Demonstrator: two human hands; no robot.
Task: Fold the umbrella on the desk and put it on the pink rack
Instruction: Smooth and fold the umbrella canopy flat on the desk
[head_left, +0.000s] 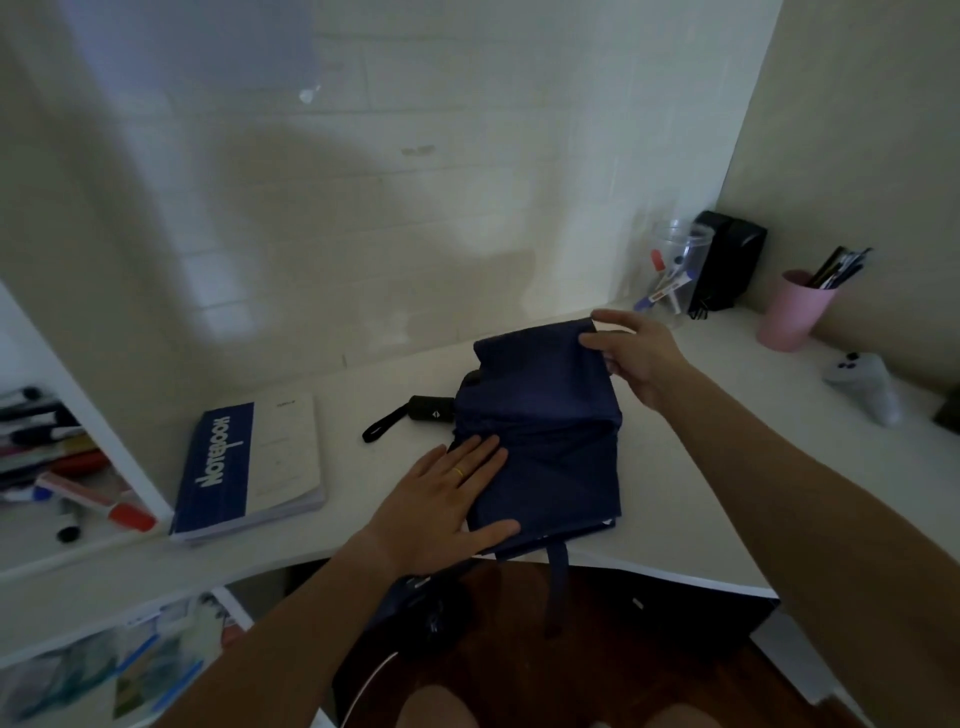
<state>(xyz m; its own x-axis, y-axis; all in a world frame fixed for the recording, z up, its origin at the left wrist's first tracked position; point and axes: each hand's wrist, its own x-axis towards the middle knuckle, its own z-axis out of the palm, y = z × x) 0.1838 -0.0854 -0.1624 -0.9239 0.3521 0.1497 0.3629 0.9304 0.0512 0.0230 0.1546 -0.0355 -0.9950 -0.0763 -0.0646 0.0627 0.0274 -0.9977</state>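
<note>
Surroundings: a blue-and-white paper notebook (252, 467) lies on the white counter (691, 467) just left of the umbrella, apart from it. At the back right stand a clear plastic jar of markers (675, 270), a black box-shaped object (730, 260) and a pink plastic cup of pens (792, 312); a white game controller (865, 387) lies near the right edge. A white shelf of markers (62, 467) sits at far left. All of these are well apart from the umbrella.

Umbrella position: the collapsed navy-blue fabric umbrella (545, 431) lies flat at the counter's front middle, its canopy spread in loose folds and reaching the near edge.

Umbrella axis: the long axis runs roughly left to right; the black handle (431, 408) points left toward the notebook, its black wrist loop (382, 423) trailing further left on the counter. A navy closing strap (560, 577) hangs down over the front edge.

Left hand (441, 499): its grip is wide, fingers straight and flat, pressing the canopy's near-left part onto the counter.

Right hand (639, 358): its grip is narrow, thumb and fingers pinching the canopy's far-right edge, which is raised slightly.
</note>
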